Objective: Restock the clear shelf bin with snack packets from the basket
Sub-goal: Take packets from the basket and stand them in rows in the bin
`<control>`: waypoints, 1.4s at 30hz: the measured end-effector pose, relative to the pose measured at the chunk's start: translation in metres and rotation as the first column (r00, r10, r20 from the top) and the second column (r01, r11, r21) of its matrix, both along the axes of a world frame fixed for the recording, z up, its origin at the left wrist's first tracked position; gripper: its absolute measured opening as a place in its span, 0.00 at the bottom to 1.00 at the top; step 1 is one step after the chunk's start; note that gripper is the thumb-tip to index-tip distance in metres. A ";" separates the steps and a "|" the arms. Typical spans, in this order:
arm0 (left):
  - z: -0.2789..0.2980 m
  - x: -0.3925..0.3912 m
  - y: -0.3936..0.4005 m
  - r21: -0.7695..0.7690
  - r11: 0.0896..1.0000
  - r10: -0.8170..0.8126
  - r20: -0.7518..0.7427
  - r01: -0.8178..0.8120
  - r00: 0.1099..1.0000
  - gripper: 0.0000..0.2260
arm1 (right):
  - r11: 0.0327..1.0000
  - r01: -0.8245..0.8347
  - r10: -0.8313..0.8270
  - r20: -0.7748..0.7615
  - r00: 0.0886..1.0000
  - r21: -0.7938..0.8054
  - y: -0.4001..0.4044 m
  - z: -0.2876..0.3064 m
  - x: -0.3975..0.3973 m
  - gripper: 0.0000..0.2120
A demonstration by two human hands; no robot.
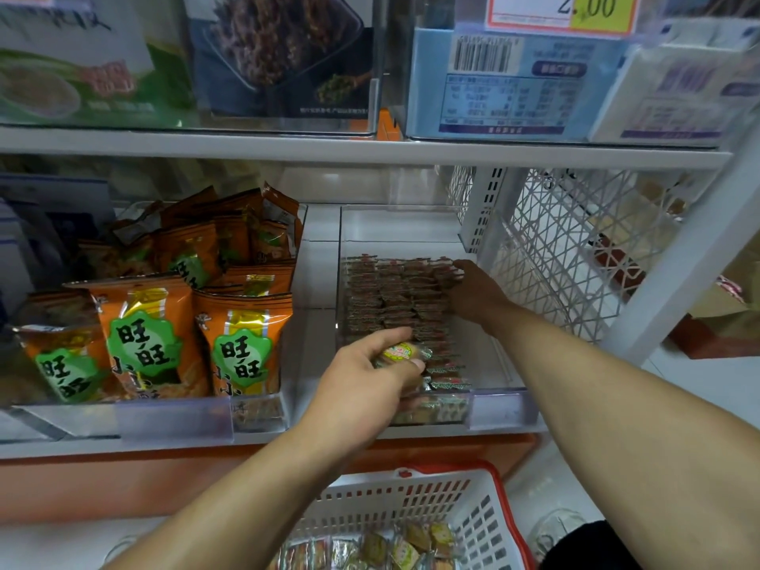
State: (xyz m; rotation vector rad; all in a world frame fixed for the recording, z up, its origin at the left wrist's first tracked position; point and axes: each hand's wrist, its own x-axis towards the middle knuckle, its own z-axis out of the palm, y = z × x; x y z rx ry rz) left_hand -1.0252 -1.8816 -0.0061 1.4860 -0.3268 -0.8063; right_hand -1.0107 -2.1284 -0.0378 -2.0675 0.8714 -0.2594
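Observation:
A clear shelf bin [499, 399] on the middle shelf holds several rows of small brown and red snack packets [395, 298]. My left hand [366, 384] hovers over the bin's front end and grips a small stack of packets [405, 352], the top one with a yellow and green label. My right hand [473, 292] reaches deep into the bin, its fingers pressing against the right side of the back rows. Below, a white basket [473, 512] with a red rim holds more loose snack packets [395, 547].
Orange snack bags [242, 343] fill the clear bin to the left. A white lattice shelf side [575, 248] stands right of the bin. The upper shelf [370, 148] carries boxed goods and a price tag [563, 12].

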 end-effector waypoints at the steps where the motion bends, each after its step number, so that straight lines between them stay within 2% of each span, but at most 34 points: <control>1: 0.000 0.000 0.000 0.004 1.000 -0.001 0.001 0.001 1.000 0.17 | 0.999 -0.053 0.053 0.004 0.999 -0.011 0.002 0.001 -0.001 0.15; 3: -0.001 0.000 -0.001 0.015 1.000 0.008 0.007 -0.008 1.000 0.16 | 0.994 -0.105 0.105 0.006 0.994 -0.016 0.004 0.001 -0.002 0.15; 6: 0.003 0.001 -0.003 -0.004 0.999 0.032 -0.043 -0.033 0.999 0.13 | 0.994 -0.083 0.079 -0.063 0.995 -0.065 0.005 0.000 -0.001 0.34; 9: 0.009 0.001 0.000 -0.031 0.998 0.045 -0.106 -0.049 0.993 0.17 | 0.990 -0.067 0.053 -0.110 0.993 -0.124 0.006 0.005 -0.002 0.40; 12: 0.014 -0.003 0.006 -0.072 0.997 0.004 -0.058 -0.008 0.998 0.20 | 0.972 -0.105 0.077 -0.138 0.987 -0.210 0.008 0.019 -0.008 0.39; 14: 0.017 -0.006 0.013 -0.138 0.990 -0.020 -0.018 0.017 1.000 0.24 | 0.955 -0.102 0.079 -0.090 0.993 -0.278 0.015 0.034 -0.014 0.36; 17: 0.018 -0.007 0.025 -0.237 0.971 -0.026 0.064 0.041 0.998 0.29 | 0.935 -0.070 0.106 0.085 0.991 -0.347 0.037 0.061 -0.025 0.16; 18: 0.018 -0.008 0.028 -0.264 0.964 -0.018 0.085 0.040 0.996 0.29 | 0.945 -0.076 0.119 0.119 0.986 -0.319 0.049 0.070 -0.030 0.08; 19: 0.019 -0.008 0.032 -0.290 0.957 -0.001 0.097 0.029 0.995 0.29 | 0.961 -0.120 0.161 0.150 0.975 -0.248 0.062 0.078 -0.038 0.07; 20: 0.019 -0.008 0.035 -0.309 0.951 0.020 0.103 0.013 0.994 0.29 | 0.973 -0.192 0.213 0.183 0.960 -0.129 0.077 0.084 -0.048 0.12; 22: 0.020 -0.007 0.039 -0.332 0.943 0.053 0.112 -0.013 0.992 0.29 | 0.935 -0.327 0.284 0.260 0.923 0.139 0.103 0.091 -0.073 0.19; 24: 0.021 -0.007 0.043 -0.335 0.942 0.066 0.127 -0.020 0.990 0.29 | 0.861 -0.424 0.335 0.313 0.889 0.282 0.117 0.093 -0.094 0.19; 28: 0.020 -0.007 0.050 -0.294 0.956 0.054 0.176 0.001 0.983 0.34 | 0.828 -0.461 0.336 0.376 0.864 0.318 0.124 0.094 -0.107 0.16; 32: 0.023 -0.003 0.053 -0.317 0.948 0.039 0.048 -0.022 0.998 0.37 | 0.814 -0.399 0.217 0.416 0.883 0.423 0.121 0.096 -0.107 0.14; 35: 0.026 -0.003 0.053 -0.319 0.947 0.056 0.024 -0.046 0.998 0.37 | 0.755 -0.406 0.235 0.366 0.901 0.515 0.116 0.095 -0.108 0.17; 42: 0.027 -0.005 0.049 -0.378 0.925 0.007 -0.047 -0.024 0.999 0.37 | 0.696 -0.407 0.250 0.333 0.909 0.591 0.126 0.086 -0.102 0.20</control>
